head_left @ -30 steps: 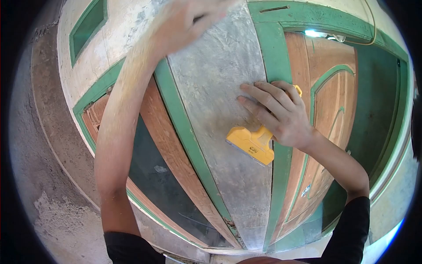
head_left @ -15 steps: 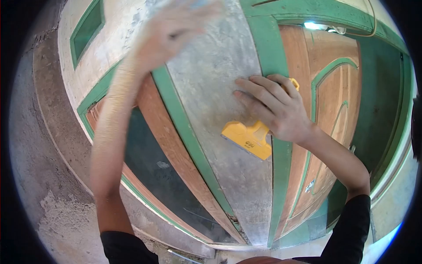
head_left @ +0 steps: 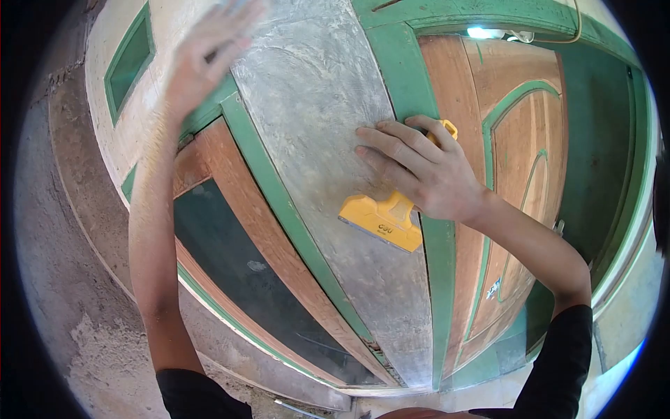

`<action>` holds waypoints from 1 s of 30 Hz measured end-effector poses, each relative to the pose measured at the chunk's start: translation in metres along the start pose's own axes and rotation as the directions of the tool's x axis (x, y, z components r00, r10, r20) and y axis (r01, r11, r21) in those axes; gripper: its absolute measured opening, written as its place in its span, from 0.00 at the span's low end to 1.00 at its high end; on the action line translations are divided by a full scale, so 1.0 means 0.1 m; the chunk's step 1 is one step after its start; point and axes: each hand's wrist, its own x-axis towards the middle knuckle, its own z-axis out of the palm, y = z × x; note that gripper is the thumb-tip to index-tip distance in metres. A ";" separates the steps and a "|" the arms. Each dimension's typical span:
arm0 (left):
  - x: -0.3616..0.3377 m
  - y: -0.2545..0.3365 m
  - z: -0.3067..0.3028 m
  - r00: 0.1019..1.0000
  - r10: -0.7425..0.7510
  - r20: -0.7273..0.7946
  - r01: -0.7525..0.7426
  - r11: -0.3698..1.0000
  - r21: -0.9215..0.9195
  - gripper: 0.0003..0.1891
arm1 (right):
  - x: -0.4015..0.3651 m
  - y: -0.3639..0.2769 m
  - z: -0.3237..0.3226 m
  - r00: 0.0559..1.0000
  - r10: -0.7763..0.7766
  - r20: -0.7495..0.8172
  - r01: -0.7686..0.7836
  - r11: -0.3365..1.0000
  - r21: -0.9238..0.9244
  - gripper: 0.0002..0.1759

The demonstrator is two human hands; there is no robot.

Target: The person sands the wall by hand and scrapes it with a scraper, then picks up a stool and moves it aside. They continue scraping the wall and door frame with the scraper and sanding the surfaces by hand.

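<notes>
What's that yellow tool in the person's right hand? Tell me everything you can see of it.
The yellow scraper looks like plastic, with a wide flat head bearing small dark lettering and a narrower handle. The right hand grips the handle, whose tip pokes out above the hand. Its head points down and left, against the grey plastered strip beside a green frame.

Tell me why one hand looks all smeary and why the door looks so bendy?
Head view: the left hand near the top is smeared by motion blur, while the right hand and its yellow scraper look sharp; the wide fisheye lens curves the green door frame and leaves black corners; a bright light glares at the top.
</notes>
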 end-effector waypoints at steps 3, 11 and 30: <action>0.15 0.12 -0.03 0.966 -0.240 -0.093 0.236 0.970 -0.054 0.22 | 0.04 -0.04 0.04 0.999 0.016 -0.028 -0.016 1.000 0.013 0.20; -0.08 0.95 0.28 0.991 -0.088 0.098 0.115 0.943 -0.313 0.30 | 0.06 -0.05 0.00 0.999 0.015 -0.028 -0.016 0.999 -0.052 0.22; -2.89 5.09 -0.22 -0.027 -0.852 0.522 0.852 -0.293 -0.434 0.06 | -1.74 -1.97 -1.00 -0.008 0.010 1.000 -0.990 0.141 -0.009 0.18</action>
